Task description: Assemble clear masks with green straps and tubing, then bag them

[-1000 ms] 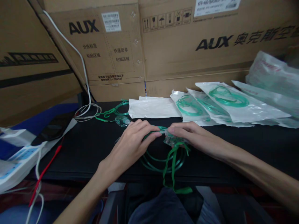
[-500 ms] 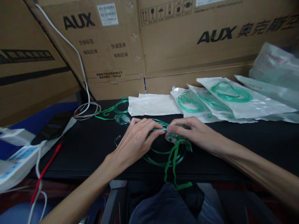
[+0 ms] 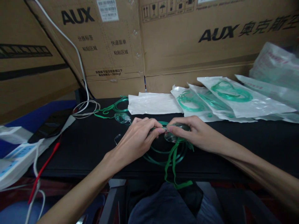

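Note:
My right hand (image 3: pixel 195 132) is closed on a clear oxygen mask (image 3: pixel 170 137), covering much of it. A green strap (image 3: pixel 173 158) hangs from the mask over the table's front edge. The fingertips of my left hand (image 3: pixel 143 133) pinch the end of green oxygen tubing at the mask's connector; the exact joint is hidden by my fingers. Below both hands the coiled green tubing (image 3: pixel 161 162) lies on the black table. Just beyond my left hand rests a second clear mask (image 3: pixel 121 117) with its own green strap and tubing (image 3: pixel 120 105).
White packets (image 3: pixel 154 104) lie at the back, and packets with green tubing (image 3: pixel 232 93) overlap at the right. A small bent clear piece (image 3: pixel 117 139) lies left of my left hand. Cardboard boxes (image 3: pixel 112 62) wall the back. At left are a phone (image 3: pixel 50 126) and a power strip (image 3: pixel 17 160).
Both hands keep their hold at the mask's connector, with only a slight shift of the fingers and the mask. The view has tilted a little.

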Demonstrator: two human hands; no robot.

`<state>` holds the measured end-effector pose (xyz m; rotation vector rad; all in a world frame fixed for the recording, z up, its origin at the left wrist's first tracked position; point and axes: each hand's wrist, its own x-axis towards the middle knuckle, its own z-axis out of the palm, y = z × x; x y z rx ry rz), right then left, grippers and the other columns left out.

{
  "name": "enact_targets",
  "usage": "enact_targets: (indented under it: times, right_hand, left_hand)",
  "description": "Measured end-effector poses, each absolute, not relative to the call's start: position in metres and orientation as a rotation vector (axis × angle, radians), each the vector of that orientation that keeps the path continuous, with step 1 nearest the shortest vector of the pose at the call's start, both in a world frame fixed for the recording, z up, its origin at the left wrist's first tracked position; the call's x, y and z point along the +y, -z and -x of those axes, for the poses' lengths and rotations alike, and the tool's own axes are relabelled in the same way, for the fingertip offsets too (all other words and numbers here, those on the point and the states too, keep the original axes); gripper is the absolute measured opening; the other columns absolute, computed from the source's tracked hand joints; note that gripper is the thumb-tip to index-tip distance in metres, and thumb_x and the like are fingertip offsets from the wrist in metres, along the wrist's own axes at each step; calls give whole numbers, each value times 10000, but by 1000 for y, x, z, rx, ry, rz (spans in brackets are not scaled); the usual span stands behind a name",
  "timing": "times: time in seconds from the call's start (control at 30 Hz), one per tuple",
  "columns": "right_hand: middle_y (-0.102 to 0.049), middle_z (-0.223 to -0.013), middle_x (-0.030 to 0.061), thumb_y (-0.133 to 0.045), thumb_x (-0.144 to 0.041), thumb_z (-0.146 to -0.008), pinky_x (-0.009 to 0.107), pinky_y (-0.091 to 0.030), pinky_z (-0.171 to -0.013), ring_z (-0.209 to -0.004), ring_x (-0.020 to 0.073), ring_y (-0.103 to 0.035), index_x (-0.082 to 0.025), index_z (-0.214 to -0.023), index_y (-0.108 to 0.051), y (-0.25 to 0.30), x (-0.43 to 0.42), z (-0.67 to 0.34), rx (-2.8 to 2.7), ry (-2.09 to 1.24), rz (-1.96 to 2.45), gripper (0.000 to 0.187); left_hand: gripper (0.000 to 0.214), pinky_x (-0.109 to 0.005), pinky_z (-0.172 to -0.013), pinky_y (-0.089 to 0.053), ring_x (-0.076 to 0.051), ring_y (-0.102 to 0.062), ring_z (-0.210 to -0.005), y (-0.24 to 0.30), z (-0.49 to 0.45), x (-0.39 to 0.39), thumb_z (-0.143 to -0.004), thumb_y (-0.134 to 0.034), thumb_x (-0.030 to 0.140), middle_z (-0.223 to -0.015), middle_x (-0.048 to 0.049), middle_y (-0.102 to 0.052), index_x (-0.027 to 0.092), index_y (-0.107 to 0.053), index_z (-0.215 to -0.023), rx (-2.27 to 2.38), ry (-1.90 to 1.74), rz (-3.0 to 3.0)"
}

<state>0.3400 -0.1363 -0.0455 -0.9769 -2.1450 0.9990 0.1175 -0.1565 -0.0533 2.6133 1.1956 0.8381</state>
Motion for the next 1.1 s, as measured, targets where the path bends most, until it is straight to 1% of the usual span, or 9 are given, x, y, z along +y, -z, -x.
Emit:
enact_targets:
  times: [0.13,0.23,0.37,0.5,0.67,0.77,0.9,1.0,1.1]
  right_hand:
    - [-672,-749,38,-635,-507,-901,280,-441,-615,-692,166,-585,-166,-817,-729,50,-136,-341,-1946,-1363,1009,363]
    - [-661,-731,30,-640,-524,-894,261,-436,-578,-647,146,-577,-162,-831,-723,50,-137,-341,-1795,-1552,1011,377]
    - [-667,-733,35,-618,-539,-906,286,-446,-629,-685,168,-577,-170,-787,-714,47,-139,-339,-2016,-1284,1001,400]
    - [-655,-730,9,-572,-418,-955,272,-421,-634,-676,156,-552,-182,-852,-719,47,-143,-336,-2183,-956,949,296]
    - [-733,-924,51,-566,-319,-984,295,-467,-765,-810,186,-644,-191,-994,-709,55,-148,-335,-2352,-732,776,192]
    - [-734,-1005,68,-541,-319,-1012,310,-483,-816,-891,204,-666,-203,-1059,-682,57,-149,-334,-2414,-698,660,188]
    - [-722,-994,63,-549,-308,-1017,310,-489,-844,-916,197,-665,-200,-1016,-695,54,-149,-336,-2406,-726,647,182]
    - [-703,-1033,63,-657,-365,-964,317,-482,-890,-981,204,-653,-206,-1015,-715,50,-148,-340,-2321,-741,682,176]
    - [-702,-1028,45,-781,-422,-861,315,-480,-880,-979,205,-653,-205,-1025,-717,45,-147,-344,-2197,-800,783,279]
  left_hand:
    - [213,-346,-843,-358,-195,-600,-901,62,-117,-156,-1074,-450,335,-938,-23,-693,196,-602,-1020,1227,-808,-2879]
    - [244,-357,-845,-352,-199,-598,-887,65,-117,-156,-1085,-412,338,-933,-40,-696,189,-596,-1025,1233,-829,-2979]
    - [241,-355,-848,-353,-174,-599,-804,63,-118,-157,-1081,-396,270,-883,-29,-711,183,-605,-997,1157,-834,-2962]
    - [259,-355,-806,-345,-155,-576,-705,59,-118,-159,-1006,-401,126,-783,-2,-697,182,-613,-869,1100,-836,-2857]
    - [329,-317,-738,-369,-143,-531,-611,51,-116,-158,-969,-426,149,-609,31,-607,189,-616,-702,1068,-693,-2590]
    - [361,-295,-680,-373,-156,-530,-616,46,-114,-157,-972,-447,196,-550,26,-546,188,-620,-655,1092,-569,-2459]
    - [370,-291,-697,-383,-159,-554,-651,45,-111,-160,-1010,-459,256,-579,25,-573,188,-674,-716,1082,-573,-2409]
    - [398,-292,-753,-398,-147,-576,-663,44,-110,-163,-1040,-455,291,-608,31,-608,190,-660,-714,1044,-643,-2417]
    - [421,-299,-796,-405,-153,-600,-708,36,-110,-162,-1047,-457,304,-660,23,-660,188,-637,-684,1047,-671,-2481]
